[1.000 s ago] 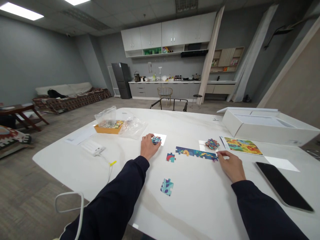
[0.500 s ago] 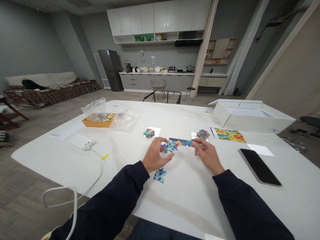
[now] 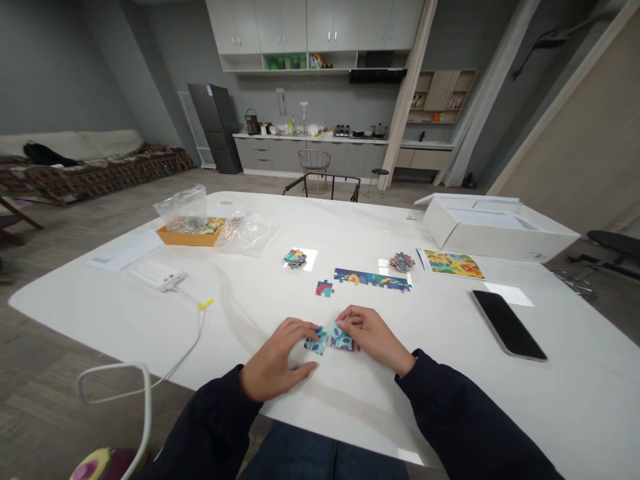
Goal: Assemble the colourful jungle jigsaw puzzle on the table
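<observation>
Both hands have come away from the puzzle strip [image 3: 373, 279], right of the frame's centre, and down to the lower centre. The right hand [image 3: 376, 339] now grips the right teal piece [image 3: 341, 339] between thumb and fingers; the left hand [image 3: 275, 361] rests fingers on the left teal piece [image 3: 316, 346], thumb spread clear. The pieces sit just beside each other over the tabletop [image 3: 250, 293], so work now seems centred on this pair
</observation>
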Demonstrator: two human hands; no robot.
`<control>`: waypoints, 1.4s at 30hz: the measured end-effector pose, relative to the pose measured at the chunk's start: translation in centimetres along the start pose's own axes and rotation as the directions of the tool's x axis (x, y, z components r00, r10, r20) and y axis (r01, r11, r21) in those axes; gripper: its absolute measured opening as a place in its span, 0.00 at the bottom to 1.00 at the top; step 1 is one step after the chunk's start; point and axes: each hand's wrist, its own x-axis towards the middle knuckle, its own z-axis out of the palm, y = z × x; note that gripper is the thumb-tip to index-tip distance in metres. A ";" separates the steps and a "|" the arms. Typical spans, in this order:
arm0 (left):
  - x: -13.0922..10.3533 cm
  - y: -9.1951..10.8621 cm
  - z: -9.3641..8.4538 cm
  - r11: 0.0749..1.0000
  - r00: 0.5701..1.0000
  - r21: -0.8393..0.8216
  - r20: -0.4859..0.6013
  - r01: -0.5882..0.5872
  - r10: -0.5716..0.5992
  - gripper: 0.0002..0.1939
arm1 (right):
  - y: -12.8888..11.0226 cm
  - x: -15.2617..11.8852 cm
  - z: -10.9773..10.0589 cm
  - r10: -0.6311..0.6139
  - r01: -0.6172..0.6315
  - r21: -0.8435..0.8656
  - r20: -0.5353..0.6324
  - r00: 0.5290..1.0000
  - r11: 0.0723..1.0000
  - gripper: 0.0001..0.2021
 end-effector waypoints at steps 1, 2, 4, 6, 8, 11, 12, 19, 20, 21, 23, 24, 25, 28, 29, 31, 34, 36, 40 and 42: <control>-0.1 0.0 0.1 1.000 1.000 -0.004 -0.012 0.006 -0.006 0.15 | 0.1 -0.1 0.3 0.006 -0.006 -0.010 -0.025 1.000 1.000 0.15; -0.2 0.0 0.2 1.000 1.000 -0.009 -0.024 0.009 -0.010 0.13 | 0.2 -0.2 0.6 0.002 -0.004 -0.036 -0.059 0.998 0.999 0.13; 0.0 -0.1 0.4 1.000 0.999 -0.010 -0.030 0.012 -0.012 0.10 | 0.1 -0.4 0.9 -0.043 0.024 -0.153 -0.119 0.992 0.988 0.10; 0.2 -0.2 0.6 1.000 0.999 0.000 -0.032 0.011 -0.011 0.09 | -0.1 -0.6 1.0 -0.104 0.059 -0.301 -0.135 0.985 0.952 0.07; 0.2 -0.3 0.7 1.000 0.999 0.013 -0.041 0.011 -0.011 0.08 | -0.5 -0.8 1.0 -0.131 0.074 -0.391 -0.122 0.984 0.918 0.06; 0.1 -0.3 0.9 0.999 0.998 0.030 -0.061 0.017 -0.015 0.07 | -0.8 -1.0 1.1 -0.128 0.075 -0.428 -0.098 0.987 0.901 0.06; 0.1 -0.2 1.0 0.999 0.998 0.033 -0.068 0.018 -0.016 0.07 | -0.7 -1.0 1.2 -0.129 0.077 -0.431 -0.092 0.987 0.899 0.06; 0.2 -0.1 1.4 0.999 0.996 0.024 -0.088 0.029 -0.027 0.05 | 0.1 -1.1 1.6 -0.181 0.093 -0.510 -0.125 0.976 0.855 0.06; 0.2 -0.2 1.4 0.999 0.996 0.025 -0.090 0.028 -0.026 0.05 | 0.2 -1.1 1.6 -0.196 0.099 -0.531 -0.130 0.972 0.842 0.07; 0.2 -0.2 1.4 0.999 0.996 0.026 -0.091 0.026 -0.024 0.04 | 0.2 -1.1 1.6 -0.208 0.102 -0.547 -0.135 0.969 0.831 0.07; 0.2 -0.1 1.4 0.999 0.995 0.029 -0.096 0.023 -0.021 0.05 | 0.2 -1.1 1.7 -0.214 0.099 -0.562 -0.142 0.967 0.821 0.07; 0.2 -0.1 1.4 0.999 0.995 0.031 -0.099 0.021 -0.018 0.05 | 0.2 -1.1 1.7 -0.212 0.097 -0.561 -0.145 0.966 0.822 0.07; 0.2 -0.1 1.4 0.999 0.995 0.034 -0.103 0.017 -0.014 0.05 | 0.2 -1.1 1.7 -0.210 0.094 -0.558 -0.146 0.967 0.824 0.07; 0.2 0.0 1.4 0.999 0.994 0.041 -0.109 0.009 -0.004 0.06 | 0.4 -1.0 1.8 -0.223 0.108 -0.563 -0.140 0.965 0.820 0.07; 0.2 0.0 1.4 0.999 0.994 0.042 -0.109 0.007 -0.002 0.06 | 0.4 -1.0 1.9 -0.234 0.119 -0.572 -0.131 0.963 0.812 0.07; 0.3 -0.1 1.4 0.999 0.994 0.043 -0.108 0.006 -0.001 0.06 | 0.4 -1.1 1.9 -0.253 0.136 -0.596 -0.116 0.961 0.792 0.08; 0.3 -0.3 1.5 0.999 0.994 0.040 -0.107 0.006 -0.001 0.06 | 0.5 -1.3 2.2 -0.267 0.144 -0.623 -0.107 0.958 0.769 0.08; 0.2 -0.2 1.6 0.999 0.995 0.036 -0.104 0.007 -0.003 0.06 | 0.5 -1.3 2.4 -0.279 0.152 -0.628 -0.107 0.954 0.763 0.08; 0.1 0.2 1.4 1.000 0.994 0.014 -0.107 0.000 0.002 0.06 | 0.2 -0.8 1.8 -0.279 0.141 -0.523 -0.195 0.940 0.840 0.11; 0.6 0.0 0.7 1.000 0.989 -0.001 -0.144 0.014 -0.014 0.06 | -0.1 -0.1 -0.1 -0.303 0.134 -0.473 -0.302 0.904 0.871 0.15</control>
